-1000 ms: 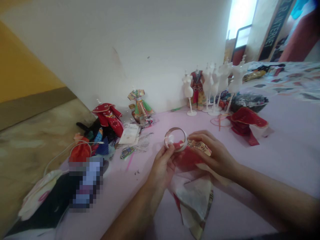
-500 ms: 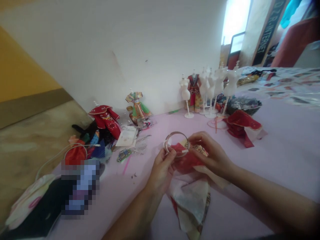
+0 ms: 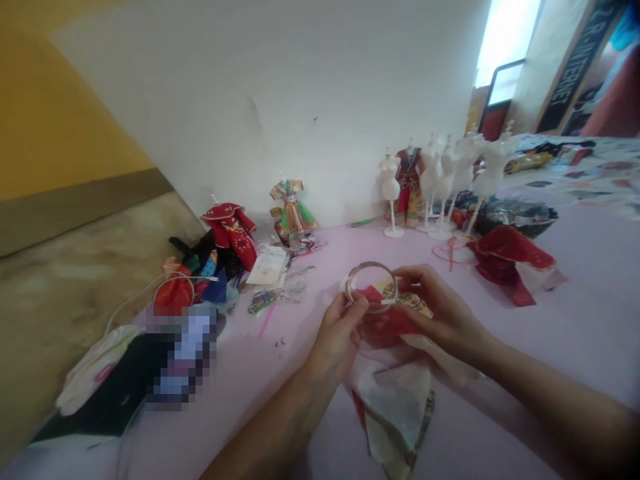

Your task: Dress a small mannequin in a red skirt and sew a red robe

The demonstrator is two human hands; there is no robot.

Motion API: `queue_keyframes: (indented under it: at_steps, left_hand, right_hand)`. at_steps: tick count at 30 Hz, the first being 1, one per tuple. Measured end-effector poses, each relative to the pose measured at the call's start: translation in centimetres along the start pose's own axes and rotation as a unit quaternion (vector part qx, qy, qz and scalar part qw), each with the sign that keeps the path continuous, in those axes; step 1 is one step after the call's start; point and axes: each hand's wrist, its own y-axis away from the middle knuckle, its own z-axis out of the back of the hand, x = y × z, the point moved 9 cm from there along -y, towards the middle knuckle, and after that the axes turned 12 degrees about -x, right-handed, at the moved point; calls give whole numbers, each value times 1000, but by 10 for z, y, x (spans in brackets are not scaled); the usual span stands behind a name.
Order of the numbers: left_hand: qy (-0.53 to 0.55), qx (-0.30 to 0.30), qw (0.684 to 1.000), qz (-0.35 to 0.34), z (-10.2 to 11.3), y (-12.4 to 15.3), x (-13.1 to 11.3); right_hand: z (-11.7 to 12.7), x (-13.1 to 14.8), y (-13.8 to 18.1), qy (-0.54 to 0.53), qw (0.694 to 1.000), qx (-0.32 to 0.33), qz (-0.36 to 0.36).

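Observation:
My left hand (image 3: pixel 340 340) holds a thin, glossy ring (image 3: pixel 371 264) upright by its lower left side. My right hand (image 3: pixel 440 313) pinches a red and gold patterned cloth (image 3: pixel 393 325) against the ring's right side, and part of that cloth shows through the hoop. Below my hands hangs a larger cream, green and red printed fabric (image 3: pixel 395 420), resting on the pink table cover. The ring's lower edge is partly hidden by my fingers.
Along the wall stand several white miniature mannequins (image 3: pixel 445 180), one wearing a red dress (image 3: pixel 410 180). A red doll garment (image 3: pixel 510 257) lies to my right. At the left are a red doll jacket (image 3: pixel 230 233), a paper sheet (image 3: pixel 267 267) and a pixelated object (image 3: pixel 183 353).
The whole view has shifted slightly. The ring has turned in my fingers, so its band looks thinner, and the white material seen inside it earlier no longer shows.

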Motion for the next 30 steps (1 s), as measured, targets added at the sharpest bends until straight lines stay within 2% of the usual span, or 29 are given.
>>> queue_keyframes:
  at_steps: [3,8,19,24,30]
  left_hand:
    - [0,3,1000,-1,-1,0,-1]
    - [-6,9,1000,3,1,-3,1]
    - [-14,8,1000,8,3,-5,3]
    - [-15,-2,1000,-11,2,-5,-2]
    - [-17,-5,1000,-11,1,-5,-4]
  right_hand:
    - [0,5,-2,-23,999,-8,24]
    - [1,6,-4,-31,999,-6,26]
    - [-1,1,-4,-55,998,16,-20]
    - [1,-3,-5,-47,999,-9,-24]
    - [-1,-8,-8,-75,996,-3,-50]
